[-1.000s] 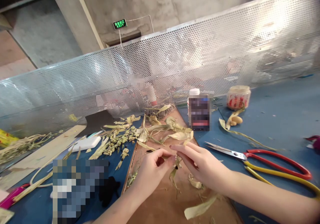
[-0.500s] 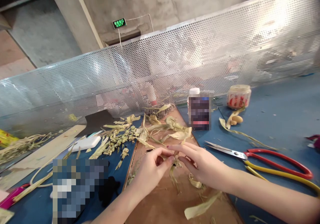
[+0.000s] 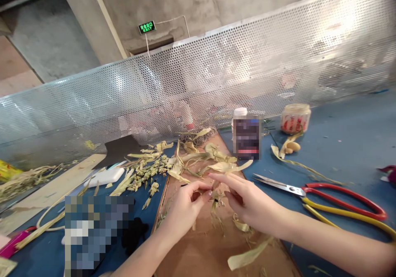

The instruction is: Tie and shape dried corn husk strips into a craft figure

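husk piece [image 3: 219,197] over brd [image 3: 198,254]; strips [image 3: 222,167] beyond, scissors [image 3: 296,190] on r.

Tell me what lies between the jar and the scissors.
A dried leaf strip, with a rounded tan lump beside it, lies between the jar and the scissors in the head view.

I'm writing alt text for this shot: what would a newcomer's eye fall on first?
Probably the scissors, with one red and one yellow handle, on the blue table to the right. Next, the left hand and right hand, close together over the brown board, with dried plant at their fingertips. Far back, a green exit sign glows above the metal mesh.
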A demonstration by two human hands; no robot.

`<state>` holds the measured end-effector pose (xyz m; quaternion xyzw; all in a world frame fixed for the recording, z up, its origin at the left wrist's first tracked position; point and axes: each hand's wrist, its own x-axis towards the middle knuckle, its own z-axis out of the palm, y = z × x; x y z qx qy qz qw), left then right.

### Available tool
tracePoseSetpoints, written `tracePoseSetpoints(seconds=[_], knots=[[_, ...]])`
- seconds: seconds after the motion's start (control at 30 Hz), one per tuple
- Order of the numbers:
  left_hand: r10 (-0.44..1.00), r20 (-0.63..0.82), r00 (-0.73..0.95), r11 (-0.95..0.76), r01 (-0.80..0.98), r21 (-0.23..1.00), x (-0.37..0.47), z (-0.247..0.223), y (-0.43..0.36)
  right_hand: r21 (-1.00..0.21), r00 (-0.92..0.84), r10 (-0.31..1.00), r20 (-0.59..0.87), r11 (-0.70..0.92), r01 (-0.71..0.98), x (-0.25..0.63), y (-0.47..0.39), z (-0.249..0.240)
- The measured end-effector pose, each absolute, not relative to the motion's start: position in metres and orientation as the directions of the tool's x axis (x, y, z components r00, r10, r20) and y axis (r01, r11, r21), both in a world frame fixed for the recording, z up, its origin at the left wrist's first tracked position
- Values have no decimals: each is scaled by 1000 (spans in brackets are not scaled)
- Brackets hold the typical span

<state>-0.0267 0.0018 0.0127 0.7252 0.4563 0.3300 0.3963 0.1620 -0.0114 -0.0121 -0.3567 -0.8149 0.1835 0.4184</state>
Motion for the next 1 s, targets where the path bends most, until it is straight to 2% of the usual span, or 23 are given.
tracePoseSetpoints(seconds=[0.37, 0.6, 0.77, 1.0], knots=[[938, 125, 324, -254, 392, 884, -27, 11, -1, -622, -377, 756, 536, 655, 429, 160, -14, -9], [918, 169, 358, -339, 491, 803, -29, 12, -2, -623, -363, 756, 544, 654, 430, 159, -15, -10], [891, 270, 364, -435, 518, 736, -28, 9, -2, -613, -370, 740, 562, 673, 415, 159, -14, -10], [940, 193, 281, -323, 552, 769, -28, 5, -6, -588, -394, 724, 566, 689, 424, 159, -14, -16]])
